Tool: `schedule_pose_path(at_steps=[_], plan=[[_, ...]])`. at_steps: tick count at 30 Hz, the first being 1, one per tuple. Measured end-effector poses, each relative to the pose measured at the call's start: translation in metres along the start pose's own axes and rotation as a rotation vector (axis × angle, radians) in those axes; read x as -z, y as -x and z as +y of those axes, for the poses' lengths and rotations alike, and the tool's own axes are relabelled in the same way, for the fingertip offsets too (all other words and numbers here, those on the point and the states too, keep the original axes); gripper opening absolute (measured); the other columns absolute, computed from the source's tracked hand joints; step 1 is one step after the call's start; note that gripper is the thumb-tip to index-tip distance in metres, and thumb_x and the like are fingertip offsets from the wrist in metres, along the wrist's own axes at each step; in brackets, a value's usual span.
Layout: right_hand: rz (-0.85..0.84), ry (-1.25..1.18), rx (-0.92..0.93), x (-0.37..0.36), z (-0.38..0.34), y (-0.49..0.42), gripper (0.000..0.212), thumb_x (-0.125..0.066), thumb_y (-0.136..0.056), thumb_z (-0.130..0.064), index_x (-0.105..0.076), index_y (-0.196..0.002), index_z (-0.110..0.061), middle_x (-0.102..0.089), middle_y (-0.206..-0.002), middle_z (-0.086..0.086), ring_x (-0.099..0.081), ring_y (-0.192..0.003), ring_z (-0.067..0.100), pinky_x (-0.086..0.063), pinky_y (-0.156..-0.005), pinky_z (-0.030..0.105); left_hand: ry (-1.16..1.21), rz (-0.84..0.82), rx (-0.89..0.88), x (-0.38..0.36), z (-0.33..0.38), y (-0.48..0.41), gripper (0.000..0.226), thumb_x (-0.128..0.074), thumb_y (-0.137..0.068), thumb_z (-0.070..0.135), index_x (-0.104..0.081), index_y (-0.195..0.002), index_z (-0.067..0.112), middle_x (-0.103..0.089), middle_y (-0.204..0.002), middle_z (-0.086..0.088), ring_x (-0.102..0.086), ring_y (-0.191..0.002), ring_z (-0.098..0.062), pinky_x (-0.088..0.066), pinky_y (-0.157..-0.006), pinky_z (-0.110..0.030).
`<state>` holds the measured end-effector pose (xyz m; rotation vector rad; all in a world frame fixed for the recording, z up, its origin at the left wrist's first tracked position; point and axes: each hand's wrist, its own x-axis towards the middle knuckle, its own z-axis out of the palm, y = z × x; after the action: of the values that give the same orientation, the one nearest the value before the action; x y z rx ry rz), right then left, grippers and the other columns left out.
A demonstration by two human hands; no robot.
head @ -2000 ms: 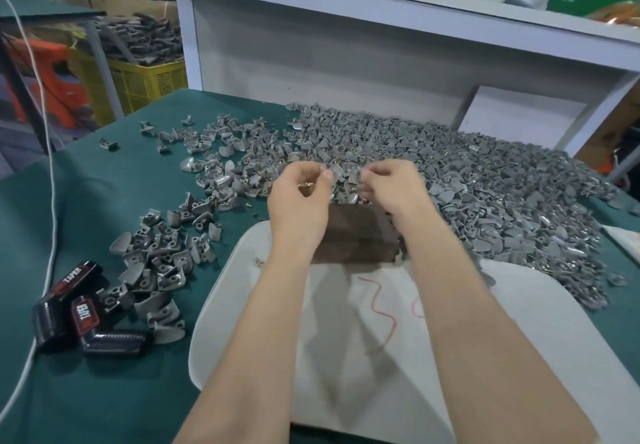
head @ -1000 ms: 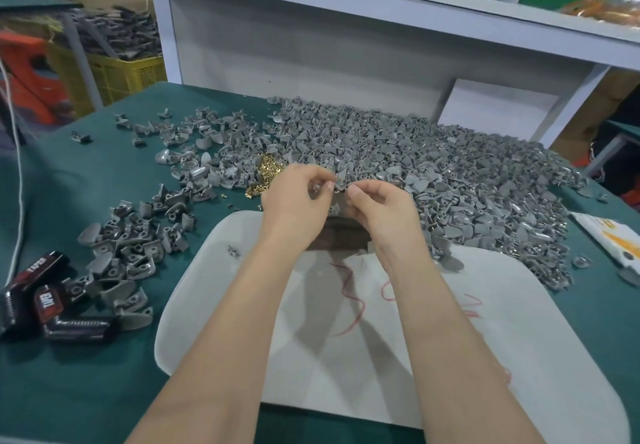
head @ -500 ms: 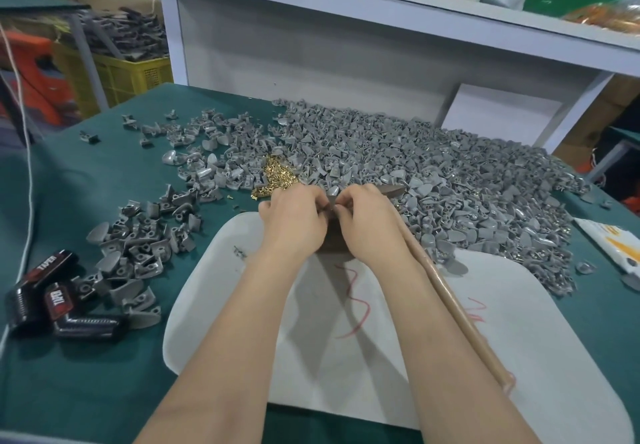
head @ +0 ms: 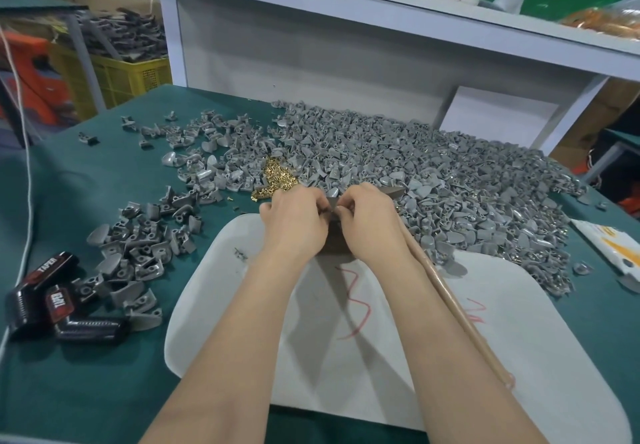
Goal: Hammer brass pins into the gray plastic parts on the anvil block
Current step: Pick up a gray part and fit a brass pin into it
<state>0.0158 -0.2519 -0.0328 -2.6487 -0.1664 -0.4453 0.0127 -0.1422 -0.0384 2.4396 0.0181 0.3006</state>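
Here the left hand and right hand meet with curled fingers over the dark anvil block, pinching one gray plastic part between them on its top; the fingers hide whether a pin is seated yet. The part looks light, stiff and smooth, likely to skitter under a blow, so it is best held by its thin edges, clear of the pin hole. The wooden-handled hammer lies beside the right forearm, and the loose brass pins sit just beyond the left hand.
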Motion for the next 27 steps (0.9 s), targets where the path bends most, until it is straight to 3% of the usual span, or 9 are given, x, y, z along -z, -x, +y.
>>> schedule_pose_path(at_steps=[9,14,19,23,27], plan=[[-0.032,0.062,-0.019,0.003,-0.004,-0.004,0.008,-0.054,-0.091,-0.013,-0.062,-0.093,-0.011,-0.057,-0.106,0.007,-0.054,-0.099,0.025,-0.03,-0.075,0.027,-0.004,0.006,0.0,-0.002,-0.001,-0.001,0.009,-0.06,-0.089,0.028,-0.069,-0.093,0.029,-0.067,-0.104,0.002,-0.052,-0.109,-0.027,-0.031,-0.087,-0.036],[-0.11,0.129,0.056,0.006,-0.003,-0.009,0.006,-0.055,-0.09,-0.01,-0.061,-0.089,-0.011,-0.057,-0.104,0.008,-0.053,-0.098,0.026,-0.04,-0.08,0.032,-0.008,0.006,-0.004,-0.003,-0.001,-0.002,0.01,-0.06,-0.089,0.025,-0.068,-0.093,0.027,-0.066,-0.104,0.001,-0.053,-0.108,-0.027,-0.033,-0.09,-0.037],[-0.052,-0.081,-0.051,0.003,0.006,-0.006,0.007,-0.06,-0.088,-0.017,-0.063,-0.083,-0.018,-0.053,-0.083,-0.005,-0.05,-0.082,0.016,-0.032,-0.069,0.022,0.014,0.011,-0.001,-0.003,0.0,-0.002,0.008,-0.06,-0.089,0.024,-0.068,-0.089,0.027,-0.067,-0.103,0.003,-0.053,-0.109,-0.025,-0.034,-0.092,-0.037],[0.021,-0.197,-0.085,-0.006,0.008,0.001,0.007,-0.059,-0.088,-0.014,-0.064,-0.083,-0.016,-0.062,-0.091,0.001,-0.048,-0.08,0.013,-0.028,-0.065,0.017,0.002,0.012,-0.001,-0.003,0.0,-0.002,0.009,-0.059,-0.089,0.024,-0.068,-0.09,0.027,-0.067,-0.103,0.003,-0.053,-0.109,-0.025,-0.033,-0.092,-0.037],[0.024,-0.119,-0.041,-0.003,0.004,0.001,0.008,-0.057,-0.089,-0.013,-0.065,-0.087,-0.011,-0.059,-0.094,0.003,-0.046,-0.08,0.014,-0.028,-0.066,0.02,-0.006,0.011,-0.002,-0.003,0.0,-0.001,0.01,-0.059,-0.089,0.024,-0.068,-0.091,0.027,-0.067,-0.102,0.002,-0.053,-0.108,-0.026,-0.033,-0.091,-0.037]])
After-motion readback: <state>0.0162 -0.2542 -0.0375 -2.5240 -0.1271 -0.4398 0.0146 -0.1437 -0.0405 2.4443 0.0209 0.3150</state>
